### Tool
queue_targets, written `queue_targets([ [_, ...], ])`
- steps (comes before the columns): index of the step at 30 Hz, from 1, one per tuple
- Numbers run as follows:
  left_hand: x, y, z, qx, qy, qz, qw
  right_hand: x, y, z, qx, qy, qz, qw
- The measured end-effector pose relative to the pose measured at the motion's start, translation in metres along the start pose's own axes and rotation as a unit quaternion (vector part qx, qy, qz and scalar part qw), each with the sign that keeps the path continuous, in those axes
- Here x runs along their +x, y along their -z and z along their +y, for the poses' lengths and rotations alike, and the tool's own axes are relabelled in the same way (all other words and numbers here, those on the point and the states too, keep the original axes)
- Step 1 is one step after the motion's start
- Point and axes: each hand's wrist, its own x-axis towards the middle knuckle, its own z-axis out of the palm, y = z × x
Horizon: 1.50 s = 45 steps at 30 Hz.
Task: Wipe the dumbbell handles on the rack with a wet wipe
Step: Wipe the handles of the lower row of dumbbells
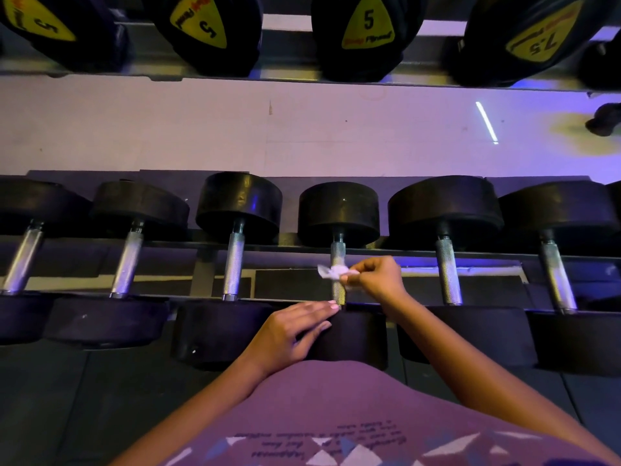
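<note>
Purple printed shirt (pixel 336 415) along the bottom edge, both bare forearms reaching over it to the rack (pixel 410 253).

Left hand (pixel 295 331): lies flat on the near black head (pixel 356 334) of one dumbbell on the rack's lower tier. Fingers are straight and together and hold nothing. Fingertips are at the head's far edge, just beside the near end of the handle (pixel 337 252).

Right hand (pixel 376 277): fingers curled, thumb and fingertips pinching a white wet wipe (pixel 331 272) against that handle, roughly mid-length. The wipe is crumpled and lies across the knurled metal, with a loose end sticking out to the left. Cannot tell if it goes all the way round.

This dumbbell is the fourth from the left edge of the view on the lower tier. Its handle runs front to back, and the far head (pixel 338 213) sits at the tier's back rail.

Neighbouring dumbbells (pixel 235 257) lie on both sides in the same orientation, heads close together, silver handles bare.

On the upper tier along the top edge is a row of black labelled dumbbells (pixel 368 31) with yellow tags reading 5, 5, 5 and 7.5.

A pale surface (pixel 235 129) with purple light shows between the two tiers.
</note>
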Motion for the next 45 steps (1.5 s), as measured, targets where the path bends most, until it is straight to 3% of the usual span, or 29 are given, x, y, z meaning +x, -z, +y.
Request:
queue_targets([
  [4,0.0,0.0,-0.001,0.0,0.007,-0.002,1.0,0.022,-0.004,-0.022,0.034,0.011,0.071,0.997],
  [20,0.0,0.001,0.002,-0.002,0.064,0.009,0.998,0.027,-0.022,-0.023,0.04,0.028,0.152,0.987],
  [26,0.001,0.002,0.001,-0.003,0.072,0.011,0.997,0.019,-0.011,-0.027,0.0,0.061,0.134,0.989],
  [31,0.0,0.001,0.001,-0.009,0.082,0.014,0.996,-0.006,-0.003,-0.006,-0.111,0.026,-0.009,0.993],
  [34,0.0,0.001,0.0,-0.009,0.086,0.016,0.996,-0.019,-0.008,0.012,-0.126,0.009,-0.023,0.992],
  [40,0.0,0.0,0.001,-0.011,0.09,0.013,0.996,-0.016,-0.005,0.009,-0.092,0.007,-0.023,0.995],
  [45,0.0,0.0,0.001,-0.006,0.094,0.016,0.995,-0.012,-0.004,0.019,0.036,-0.03,0.012,0.999],
])
